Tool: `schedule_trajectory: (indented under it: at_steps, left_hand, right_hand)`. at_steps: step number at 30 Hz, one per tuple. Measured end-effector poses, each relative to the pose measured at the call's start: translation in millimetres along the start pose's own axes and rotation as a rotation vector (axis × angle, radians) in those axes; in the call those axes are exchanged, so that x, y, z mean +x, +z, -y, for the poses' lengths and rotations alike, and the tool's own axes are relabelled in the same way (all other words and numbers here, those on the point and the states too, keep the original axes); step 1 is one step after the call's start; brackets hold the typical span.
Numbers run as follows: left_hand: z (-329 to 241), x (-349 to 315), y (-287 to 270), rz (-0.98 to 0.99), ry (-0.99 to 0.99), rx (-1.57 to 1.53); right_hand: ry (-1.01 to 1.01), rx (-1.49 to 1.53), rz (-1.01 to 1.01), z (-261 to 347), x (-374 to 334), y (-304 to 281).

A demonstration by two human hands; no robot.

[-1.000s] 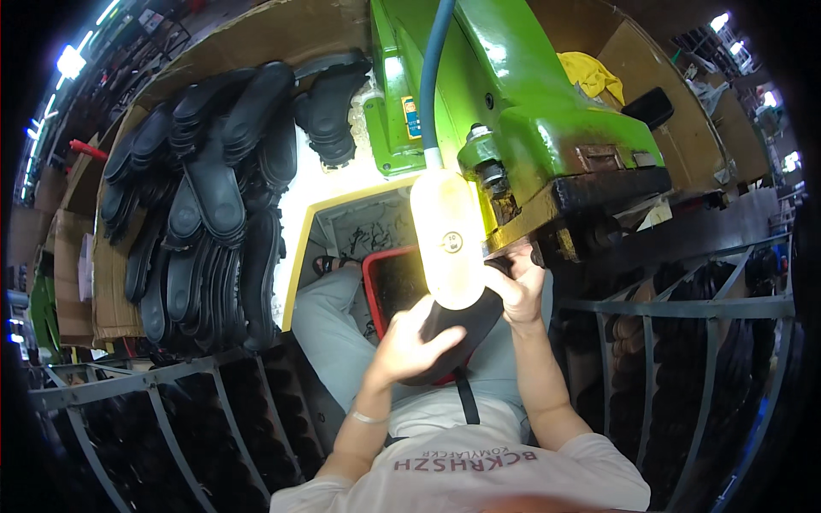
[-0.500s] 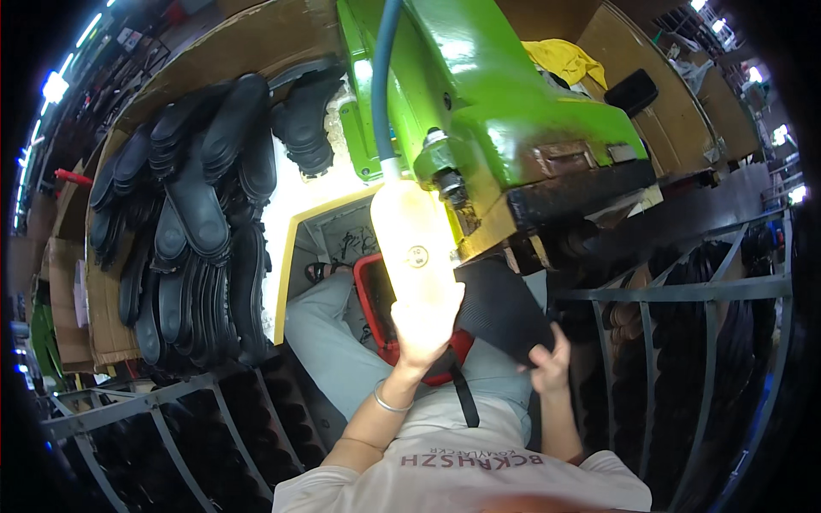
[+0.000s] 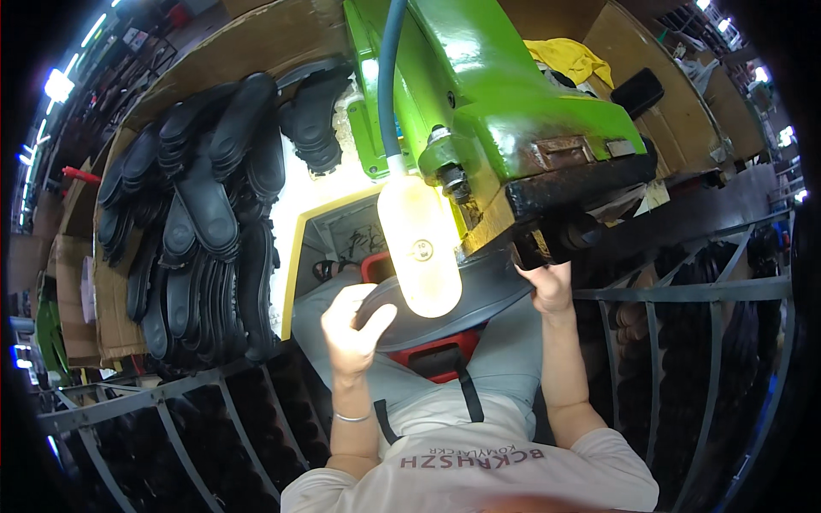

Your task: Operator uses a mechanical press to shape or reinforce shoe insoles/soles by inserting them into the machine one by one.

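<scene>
A black shoe sole (image 3: 479, 314) spans between my hands, below the front of a green machine (image 3: 513, 128). My left hand (image 3: 351, 332) grips its left end, with the thumb over the near side. At the other end, my right hand (image 3: 549, 289) closes on the sole, the fingers partly hidden under the machine's dark head (image 3: 581, 192). A bright elongated lamp (image 3: 419, 252) on a blue-grey hose hangs over the sole and covers part of it. The sole's far right edge lies close to the machine's dark working part, but I cannot tell whether they touch.
Several black soles (image 3: 205, 214) lie stacked on the left beside a cardboard box (image 3: 111, 308). A red container (image 3: 436, 357) sits between my legs. Metal racks (image 3: 710, 291) with dark items stand on both sides. A yellow cloth (image 3: 569, 60) lies in a box behind the machine.
The sole has turned from hanging at the right to lying across, under the lamp. My left hand has moved left from beneath the lamp; my right hand has risen to the machine head.
</scene>
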State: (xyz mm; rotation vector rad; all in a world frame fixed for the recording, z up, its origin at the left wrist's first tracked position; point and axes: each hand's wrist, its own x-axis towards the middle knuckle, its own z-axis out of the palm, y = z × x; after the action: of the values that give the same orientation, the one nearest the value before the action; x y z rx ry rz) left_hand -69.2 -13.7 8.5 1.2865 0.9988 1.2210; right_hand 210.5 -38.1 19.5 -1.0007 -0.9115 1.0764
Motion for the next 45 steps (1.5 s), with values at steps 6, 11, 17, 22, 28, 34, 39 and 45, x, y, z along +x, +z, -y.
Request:
schedule_trajectory:
  at_steps: [6, 11, 17, 22, 28, 34, 39, 45]
  left_hand:
    - [17.0, -21.7, -40.2, 0.119, -0.159, -0.134]
    - [18.4, -18.8, -0.6, 0.444, -0.159, 0.217]
    - [26.9, 5.2, 84.7, 0.292, 0.024, 0.211]
    - [23.0, 4.0, 97.5, 0.124, 0.272, 0.400]
    - [12.4, 2.0, 100.9, 0.099, 0.091, 0.087]
    - [1.6, 18.1, 88.8, 0.100, 0.303, 0.454]
    - [-8.9, 28.8, 47.3, 0.106, 0.105, -0.118]
    - [-4.1, 15.5, -13.9, 0.002, -0.117, -0.177]
  right_hand:
    - [-0.105, 0.005, 0.110, -10.4, 4.1, 38.8]
    - [-0.005, -0.002, 0.068, -21.8, 8.5, 40.9]
    - [-0.098, -0.099, -0.129, -45.3, -35.6, 24.8]
    - [0.380, -0.265, 0.092, -63.3, -129.2, -14.5]
    - [0.175, 0.094, -0.458, -39.5, -122.1, -71.7]
    - [-0.090, 0.038, -0.508, -0.9, -26.0, -59.7]
    - [-0.121, 0.033, -0.381, -2.6, 3.9, -25.5]
    - [-0.141, -0.037, -0.323, -29.2, -5.4, 28.5]
